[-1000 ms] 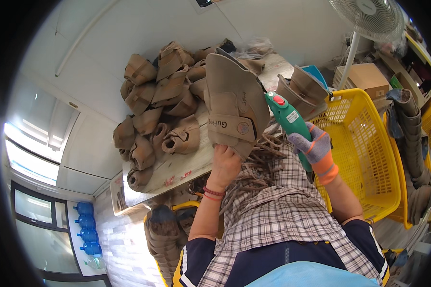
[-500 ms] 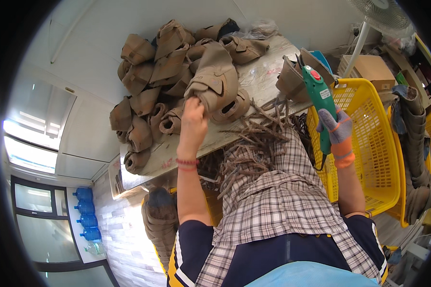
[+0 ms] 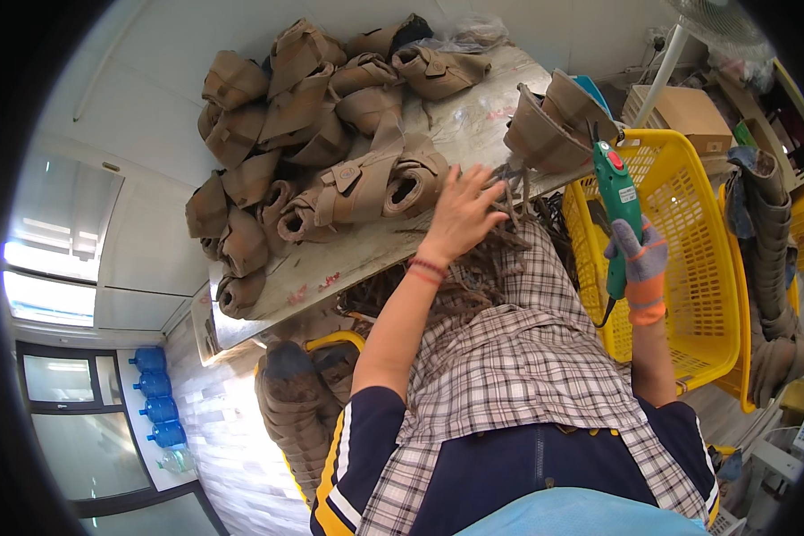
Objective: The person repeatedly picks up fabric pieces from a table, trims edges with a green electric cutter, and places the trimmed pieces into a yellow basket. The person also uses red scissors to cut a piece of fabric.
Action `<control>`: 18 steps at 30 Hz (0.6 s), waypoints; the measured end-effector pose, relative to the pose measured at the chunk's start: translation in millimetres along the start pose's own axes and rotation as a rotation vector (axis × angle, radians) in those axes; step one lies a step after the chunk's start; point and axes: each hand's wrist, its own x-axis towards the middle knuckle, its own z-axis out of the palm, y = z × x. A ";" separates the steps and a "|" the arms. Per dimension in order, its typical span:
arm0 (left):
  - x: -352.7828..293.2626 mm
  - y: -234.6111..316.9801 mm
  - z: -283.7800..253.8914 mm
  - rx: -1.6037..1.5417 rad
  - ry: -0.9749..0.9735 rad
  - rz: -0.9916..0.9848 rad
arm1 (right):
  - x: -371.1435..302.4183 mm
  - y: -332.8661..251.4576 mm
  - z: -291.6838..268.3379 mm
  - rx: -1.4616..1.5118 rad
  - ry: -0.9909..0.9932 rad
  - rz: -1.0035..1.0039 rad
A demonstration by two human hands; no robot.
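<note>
Strips point(image 3: 507, 239) mid-frame are partly hidden by the left hand point(image 3: 463, 214), fingers spread; right of centre, a green tool point(image 3: 618, 183) is gripped by the curled right hand point(image 3: 640, 257) — skin could be nicked by a leftward swing.

From here the padded wraps point(image 3: 362, 188) are all shades of tan and taupe, with duller brown strips point(image 3: 512, 234) nearby, on a grey-white tabletop point(image 3: 357, 259) smudged with red. The power tool point(image 3: 618, 192) is bright green with a red button and a white label, against a greyish-lilac work glove point(image 3: 639, 255) with an orange cuff. I see a cream apron point(image 3: 527, 375) in dark plaid, navy sleeves point(image 3: 372, 429) striped yellow and white, a red bracelet point(image 3: 429, 266), a vivid yellow basket point(image 3: 679, 241) and blue water bottles point(image 3: 159, 410).
</note>
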 end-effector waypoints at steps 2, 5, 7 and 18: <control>16.6 -4.9 29.1 0.026 -0.074 -0.110 | -2.2 -0.4 2.5 -0.011 -0.007 -0.003; 8.9 -4.4 42.6 0.003 -0.353 -0.257 | -5.2 3.0 5.1 -0.019 -0.030 -0.024; -15.2 21.6 36.2 -0.062 -0.448 -0.269 | -9.7 4.6 1.9 -0.035 0.005 -0.022; -17.2 49.3 -36.5 -1.217 -0.044 -0.854 | -12.8 13.3 -12.7 -0.009 0.069 -0.003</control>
